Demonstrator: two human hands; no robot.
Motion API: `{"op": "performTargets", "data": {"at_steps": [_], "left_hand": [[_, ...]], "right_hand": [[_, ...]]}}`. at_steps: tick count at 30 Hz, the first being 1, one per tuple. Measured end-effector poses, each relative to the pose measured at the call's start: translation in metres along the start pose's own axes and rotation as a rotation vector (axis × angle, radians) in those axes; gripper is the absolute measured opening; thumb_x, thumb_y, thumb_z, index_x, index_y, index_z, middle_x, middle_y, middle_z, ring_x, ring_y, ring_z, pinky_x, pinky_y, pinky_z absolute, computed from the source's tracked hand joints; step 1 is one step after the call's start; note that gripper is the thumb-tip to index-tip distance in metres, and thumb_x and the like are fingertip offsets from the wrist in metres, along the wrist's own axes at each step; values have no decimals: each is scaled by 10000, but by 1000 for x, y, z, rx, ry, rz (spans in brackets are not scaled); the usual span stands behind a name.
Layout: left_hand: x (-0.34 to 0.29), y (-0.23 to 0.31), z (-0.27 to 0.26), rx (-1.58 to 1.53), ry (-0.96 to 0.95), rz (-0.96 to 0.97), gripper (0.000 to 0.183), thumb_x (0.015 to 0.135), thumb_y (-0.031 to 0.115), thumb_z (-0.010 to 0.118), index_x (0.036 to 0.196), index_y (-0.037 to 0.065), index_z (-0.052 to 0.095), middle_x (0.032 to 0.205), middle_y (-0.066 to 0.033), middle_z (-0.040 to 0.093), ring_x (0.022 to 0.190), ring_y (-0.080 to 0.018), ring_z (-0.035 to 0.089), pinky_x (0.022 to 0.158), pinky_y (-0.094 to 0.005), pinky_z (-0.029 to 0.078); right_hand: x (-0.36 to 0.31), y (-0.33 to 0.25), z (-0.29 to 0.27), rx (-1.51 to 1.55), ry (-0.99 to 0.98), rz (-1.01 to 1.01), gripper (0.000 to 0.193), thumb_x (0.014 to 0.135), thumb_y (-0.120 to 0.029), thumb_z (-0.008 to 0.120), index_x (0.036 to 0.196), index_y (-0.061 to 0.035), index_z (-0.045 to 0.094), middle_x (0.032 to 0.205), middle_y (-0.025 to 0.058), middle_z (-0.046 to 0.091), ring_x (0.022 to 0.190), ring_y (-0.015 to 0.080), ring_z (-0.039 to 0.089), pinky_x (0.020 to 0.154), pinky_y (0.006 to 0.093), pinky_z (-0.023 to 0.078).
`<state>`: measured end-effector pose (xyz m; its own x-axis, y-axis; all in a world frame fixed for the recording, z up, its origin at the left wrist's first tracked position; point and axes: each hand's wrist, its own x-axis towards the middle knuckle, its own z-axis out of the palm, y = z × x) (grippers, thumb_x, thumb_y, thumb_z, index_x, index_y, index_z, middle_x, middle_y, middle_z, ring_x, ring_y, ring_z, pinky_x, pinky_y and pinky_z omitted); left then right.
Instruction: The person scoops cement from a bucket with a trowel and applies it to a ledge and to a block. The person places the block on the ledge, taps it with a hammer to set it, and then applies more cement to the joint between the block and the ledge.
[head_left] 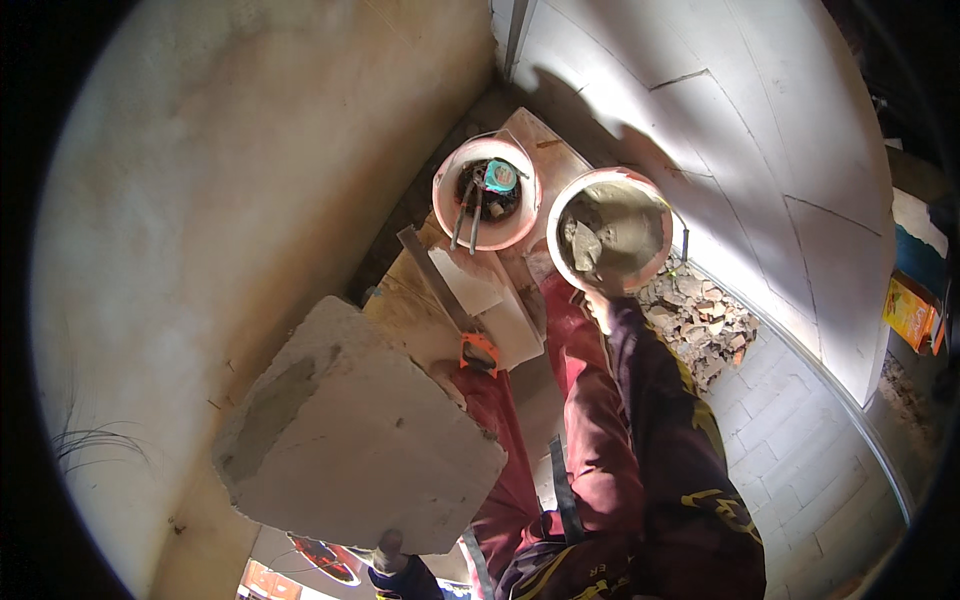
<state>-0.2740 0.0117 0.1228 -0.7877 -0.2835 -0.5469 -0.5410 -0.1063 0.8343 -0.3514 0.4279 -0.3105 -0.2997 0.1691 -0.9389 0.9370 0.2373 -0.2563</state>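
My left hand (392, 546) grips the lower edge of a large grey slab (400, 430) with rough, broken edges; only the thumb side shows and the other fingers are hidden behind it. At the near rim of a white bucket (556, 262) is my right hand (598, 310), closed around what looks like the handle of a trowel (586, 246). The trowel's mortar-smeared blade lies inside that bucket, on wet grey mortar (636, 225). My sleeve partly covers this hand.
Left of the mortar, another bucket (447, 220) holds a teal tape measure (500, 177) and tools. A handsaw (478, 352) with an orange handle leans by a pale board (512, 335). Rubble (700, 320) lies at right, beside a white block wall (740, 150); a plastered wall (220, 200) rises at left.
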Motion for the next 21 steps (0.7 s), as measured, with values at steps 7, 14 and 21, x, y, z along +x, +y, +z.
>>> {"op": "performTargets", "data": {"at_steps": [7, 14, 21], "left_hand": [[16, 32, 28, 317, -42, 213, 870, 633, 284, 807, 1374, -20, 465, 1260, -145, 576, 1114, -280, 592, 919, -425, 512], [6, 100, 73, 314, -209, 291, 1087, 528, 195, 772, 1493, -9, 316, 1356, -150, 509, 1245, -292, 514, 1050, -423, 422], [-41, 182, 92, 233, -315, 433, 1127, 565, 226, 857, 1502, -31, 286, 1385, -151, 499, 1259, -293, 508, 1070, -441, 398]], "right_hand": [[-118, 8, -82, 491, -159, -131, 261, 886, -238, 721, 1049, -41, 666, 684, 29, 590, 490, 127, 541, 435, 281, 448], [-338, -77, -157, 226, -79, -576, 273, 857, -173, 705, 1059, 12, 717, 726, 7, 587, 624, 76, 546, 545, 272, 457], [-468, -204, -163, -152, 271, -1361, 195, 756, -119, 763, 867, 2, 658, 790, 145, 637, 669, 299, 642, 611, 368, 524]]}}
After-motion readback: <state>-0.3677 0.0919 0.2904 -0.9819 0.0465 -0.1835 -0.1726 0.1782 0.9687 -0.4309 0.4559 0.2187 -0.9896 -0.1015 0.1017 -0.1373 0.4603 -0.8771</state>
